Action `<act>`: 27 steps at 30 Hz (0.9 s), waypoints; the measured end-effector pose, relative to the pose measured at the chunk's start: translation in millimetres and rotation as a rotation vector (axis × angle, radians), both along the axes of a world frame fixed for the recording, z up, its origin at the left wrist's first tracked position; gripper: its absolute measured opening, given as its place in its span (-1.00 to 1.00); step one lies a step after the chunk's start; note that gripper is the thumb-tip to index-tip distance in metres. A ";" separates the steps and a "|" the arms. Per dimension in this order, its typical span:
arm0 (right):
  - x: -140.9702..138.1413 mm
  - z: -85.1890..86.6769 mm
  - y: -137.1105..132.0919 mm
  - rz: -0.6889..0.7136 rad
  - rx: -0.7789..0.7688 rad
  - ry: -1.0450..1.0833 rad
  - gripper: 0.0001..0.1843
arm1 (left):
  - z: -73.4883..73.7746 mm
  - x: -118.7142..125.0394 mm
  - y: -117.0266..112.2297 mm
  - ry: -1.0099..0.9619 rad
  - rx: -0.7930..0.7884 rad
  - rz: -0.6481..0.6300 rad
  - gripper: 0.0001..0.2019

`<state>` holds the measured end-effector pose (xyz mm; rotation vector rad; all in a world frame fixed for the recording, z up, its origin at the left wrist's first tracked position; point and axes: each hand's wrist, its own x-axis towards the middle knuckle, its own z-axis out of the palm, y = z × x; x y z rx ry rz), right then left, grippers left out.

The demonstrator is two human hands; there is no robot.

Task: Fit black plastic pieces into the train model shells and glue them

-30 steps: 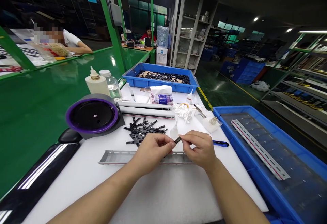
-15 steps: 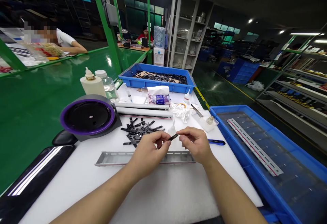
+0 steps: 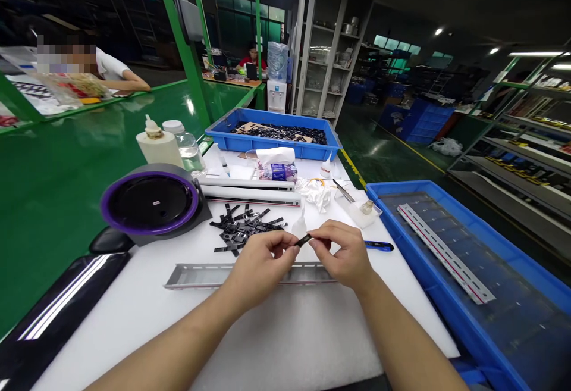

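A small, flat black strip [image 3: 304, 240] is held level above the table between my two hands. Its left end is pinched between the thumb and fingers of my left hand [image 3: 262, 267]. The fingertips of my right hand [image 3: 347, 255] close on its right end. Under and behind the hands lies a long grey metal channel [image 3: 200, 275] with slots along its edge, its middle part hidden by my left hand. A loose pile of similar black strips [image 3: 243, 227] sits just beyond the left hand. Behind the held strip stands a small white-tipped bottle [image 3: 300, 221].
A blue bin of black parts [image 3: 272, 147] is at the back. Right of the table, another blue bin [image 3: 428, 272] holds a slotted rail [image 3: 446, 251]. A blue cutter [image 3: 379, 246], tweezers [image 3: 343, 190], tissues [image 3: 277, 168] and a purple-rimmed round device [image 3: 154, 200] surround the work area.
My right fingertips have moved slightly left and now touch the strip's right end. My left hand keeps its pinch. The view has shifted a little.
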<state>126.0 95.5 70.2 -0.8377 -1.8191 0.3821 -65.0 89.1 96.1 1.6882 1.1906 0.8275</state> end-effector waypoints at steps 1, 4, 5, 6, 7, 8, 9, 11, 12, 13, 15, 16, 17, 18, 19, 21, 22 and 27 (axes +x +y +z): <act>0.0 0.2 -0.2 -0.002 -0.009 0.004 -0.87 | -0.1 0.0 0.1 0.006 0.002 0.002 -0.78; 0.2 1.4 -0.1 0.001 -0.128 0.057 -0.94 | -0.7 0.1 -0.2 0.022 0.030 0.005 -0.79; 0.5 1.8 0.2 0.015 -0.199 0.083 -0.92 | -1.1 0.2 -0.4 0.028 0.042 0.003 -0.79; 0.7 2.2 0.6 0.033 -0.274 0.109 -0.89 | -1.7 0.4 -0.5 0.034 0.054 0.002 -0.79; 1.0 2.4 1.1 0.051 -0.339 0.131 -0.87 | -2.4 0.5 -0.6 0.041 0.064 0.003 -0.80; 1.3 2.5 1.6 0.063 -0.386 0.146 -0.86 | -3.2 0.7 -0.5 0.048 0.069 0.004 -0.80; 1.5 2.4 2.1 0.069 -0.414 0.156 -0.85 | -4.1 0.8 -0.3 0.054 0.070 0.004 -0.80; 1.8 1.6 3.0 0.067 -0.431 0.174 -0.87 | -5.2 1.0 0.1 0.059 0.055 0.002 -0.80; 1.9 1.0 3.3 0.067 -0.436 0.186 -0.87 | -5.2 1.0 0.3 0.059 0.044 0.000 -0.80; 2.2 0.2 3.6 0.073 -0.447 0.203 -0.88 | -4.9 0.9 0.2 0.057 0.034 -0.003 -0.79; 3.1 -1.4 4.1 0.109 -0.488 0.269 -0.88 | -3.2 0.5 -0.7 0.056 0.031 -0.025 -0.79; 3.8 -2.1 4.4 0.148 -0.521 0.320 -0.88 | -2.1 0.1 -1.6 0.058 0.048 -0.043 -0.79; 4.7 -2.9 4.7 0.205 -0.566 0.375 -0.88 | -1.1 -0.3 -2.6 0.064 0.085 -0.066 -0.80; 5.5 -3.6 5.0 0.276 -0.623 0.429 -0.87 | -0.4 -0.8 -3.7 0.070 0.141 -0.093 -0.81; 6.3 -4.2 5.3 0.353 -0.682 0.482 -0.86 | -0.2 -1.4 -4.8 0.074 0.212 -0.123 -0.83; 7.5 -5.6 6.3 0.494 -0.786 0.571 -0.84 | -1.5 -2.5 -6.2 0.076 0.377 -0.180 -0.85; 7.8 -6.3 6.9 0.550 -0.825 0.607 -0.82 | -3.0 -2.8 -6.5 0.079 0.458 -0.208 -0.85; 9.5 -10.3 9.7 0.762 -0.958 0.684 -0.78 | -10.7 0.8 -6.2 0.038 0.818 -0.301 -0.86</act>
